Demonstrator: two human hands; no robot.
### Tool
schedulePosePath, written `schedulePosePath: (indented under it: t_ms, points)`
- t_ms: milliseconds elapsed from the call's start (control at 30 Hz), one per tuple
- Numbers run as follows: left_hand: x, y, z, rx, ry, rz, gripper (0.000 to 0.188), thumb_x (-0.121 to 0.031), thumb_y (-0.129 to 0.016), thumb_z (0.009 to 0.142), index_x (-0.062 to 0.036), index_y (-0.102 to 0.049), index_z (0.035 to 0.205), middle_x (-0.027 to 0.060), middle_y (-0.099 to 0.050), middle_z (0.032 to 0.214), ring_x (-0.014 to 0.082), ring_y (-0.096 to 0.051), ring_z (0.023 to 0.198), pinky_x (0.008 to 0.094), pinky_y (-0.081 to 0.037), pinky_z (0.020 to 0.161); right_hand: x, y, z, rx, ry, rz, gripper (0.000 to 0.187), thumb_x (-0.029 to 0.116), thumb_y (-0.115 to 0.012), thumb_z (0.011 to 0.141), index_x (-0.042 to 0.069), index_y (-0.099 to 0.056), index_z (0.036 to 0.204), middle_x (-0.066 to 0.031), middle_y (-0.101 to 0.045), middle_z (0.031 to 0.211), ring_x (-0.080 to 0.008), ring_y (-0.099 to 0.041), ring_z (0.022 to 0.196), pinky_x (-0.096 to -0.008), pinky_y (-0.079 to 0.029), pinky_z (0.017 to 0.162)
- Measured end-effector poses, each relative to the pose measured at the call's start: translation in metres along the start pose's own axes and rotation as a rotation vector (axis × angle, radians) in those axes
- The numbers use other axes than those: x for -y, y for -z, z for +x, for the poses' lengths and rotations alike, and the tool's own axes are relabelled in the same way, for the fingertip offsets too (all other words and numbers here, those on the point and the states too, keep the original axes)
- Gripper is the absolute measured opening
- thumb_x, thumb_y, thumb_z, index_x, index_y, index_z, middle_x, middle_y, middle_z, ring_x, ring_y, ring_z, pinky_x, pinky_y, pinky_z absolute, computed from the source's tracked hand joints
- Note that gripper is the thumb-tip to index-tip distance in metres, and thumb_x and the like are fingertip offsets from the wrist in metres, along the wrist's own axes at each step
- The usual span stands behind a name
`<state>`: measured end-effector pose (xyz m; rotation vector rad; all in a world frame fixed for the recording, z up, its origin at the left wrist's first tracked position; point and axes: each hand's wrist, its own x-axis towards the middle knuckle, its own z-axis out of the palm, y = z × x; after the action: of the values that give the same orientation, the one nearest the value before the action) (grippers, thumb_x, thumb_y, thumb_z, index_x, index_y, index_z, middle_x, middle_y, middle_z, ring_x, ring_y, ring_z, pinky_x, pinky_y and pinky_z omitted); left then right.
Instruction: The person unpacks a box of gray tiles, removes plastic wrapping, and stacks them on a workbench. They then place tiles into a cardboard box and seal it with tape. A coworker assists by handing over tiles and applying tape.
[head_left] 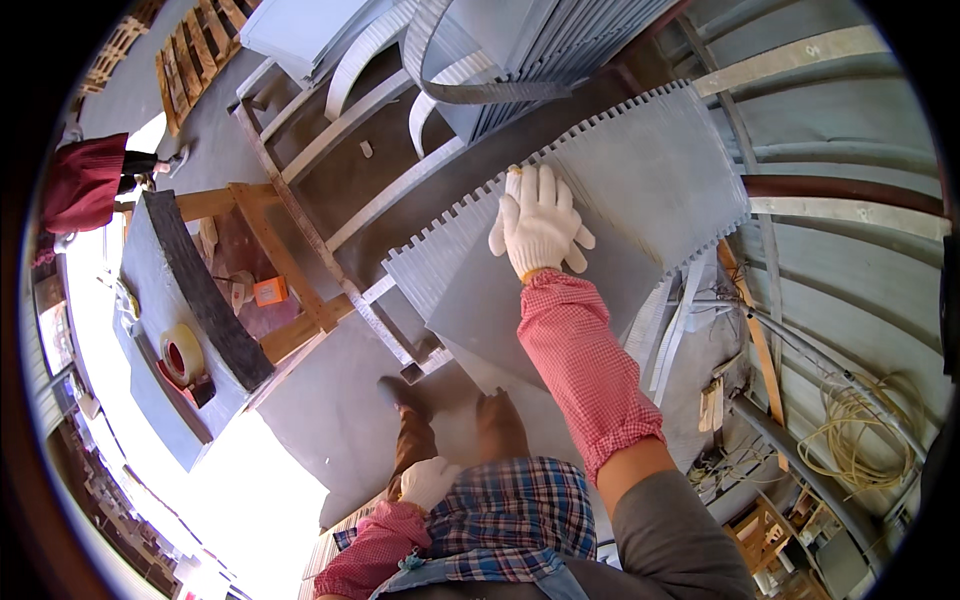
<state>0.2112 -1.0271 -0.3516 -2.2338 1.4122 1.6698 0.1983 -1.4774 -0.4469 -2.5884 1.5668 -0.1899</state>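
Note:
My right hand (541, 222), in a white knitted glove, lies with its fingers spread on grey sheet material. Beneath its palm is a smooth grey sheet (560, 325), its corner pointing toward me. This sheet overlaps a wider, ribbed grey panel (650, 165) with square notches along its edge. My left hand (428, 483), gloved as well, rests low by my lap against the plaid apron (510, 505). Its fingers are mostly hidden, so their pose is unclear.
A metal frame (385, 210) stands beneath and beyond the panel, near stacked grey sheets (545, 60) and curved strips (425, 50). Leftward, a table holds a tape dispenser (183, 360); an orange box (270, 291) sits below. Another person's red garment (85, 185) shows far left. Coiled cord (860, 435) hangs right.

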Motion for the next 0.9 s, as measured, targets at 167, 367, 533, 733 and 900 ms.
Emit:
schedulePosePath:
  t_ms: [167, 367, 533, 733, 900]
  points:
    - [0.020, -0.035, 0.012, -0.015, 0.015, -0.013, 0.031, -0.037, -0.054, 0.098, -0.0125, -0.073, 0.102, 0.0151, -0.071, 0.097, 0.0400, -0.069, 0.092, 0.0506, -0.054, 0.080, 0.068, 0.017, -0.080, 0.040, 0.320, 0.107, 0.055, 0.042, -0.072, 0.088, 0.010, -0.061, 0.131, -0.0079, -0.059, 0.135, -0.0270, -0.054, 0.122, -0.0383, -0.048, 0.094]
    - [-0.015, 0.007, 0.023, -0.022, 0.268, -0.377, 0.041, -0.043, -0.054, 0.097, -0.0077, -0.073, 0.099, 0.0184, -0.072, 0.097, 0.0414, -0.068, 0.095, 0.0501, -0.053, 0.085, -0.004, 0.038, -0.167, 0.221, 0.390, 0.056, 0.052, 0.039, -0.069, 0.085, 0.010, -0.060, 0.127, -0.0084, -0.059, 0.129, -0.0297, -0.056, 0.115, -0.0403, -0.051, 0.083]
    - [0.012, -0.011, 0.003, 0.005, 0.378, -0.326, 0.043, -0.046, -0.056, 0.096, -0.0059, -0.073, 0.099, 0.0202, -0.073, 0.098, 0.0431, -0.069, 0.097, 0.0519, -0.053, 0.085, -0.123, 0.029, -0.096, -0.049, -0.008, -0.276, 0.055, 0.046, -0.053, 0.101, 0.007, -0.054, 0.140, -0.0188, -0.051, 0.147, -0.0383, -0.050, 0.132, -0.0505, -0.049, 0.099]
    - [0.023, -0.041, -0.013, -0.011, 0.380, -0.379, 0.044, -0.044, -0.058, 0.096, -0.0025, -0.073, 0.097, 0.0206, -0.073, 0.096, 0.0408, -0.069, 0.094, 0.0495, -0.053, 0.085, -0.023, 0.001, 0.001, -0.128, 0.117, -0.226, 0.054, 0.047, -0.060, 0.098, 0.012, -0.056, 0.139, -0.0162, -0.053, 0.147, -0.0339, -0.053, 0.131, -0.0479, -0.048, 0.099]
    - [0.018, -0.048, -0.012, -0.006, 0.392, -0.370, 0.044, -0.044, -0.059, 0.096, -0.0033, -0.076, 0.100, 0.0206, -0.074, 0.095, 0.0422, -0.069, 0.097, 0.0496, -0.054, 0.088, 0.069, 0.000, -0.055, -0.100, 0.437, -0.013, 0.056, 0.043, -0.071, 0.087, 0.012, -0.060, 0.132, -0.0134, -0.059, 0.136, -0.0301, -0.056, 0.124, -0.0435, -0.046, 0.094]
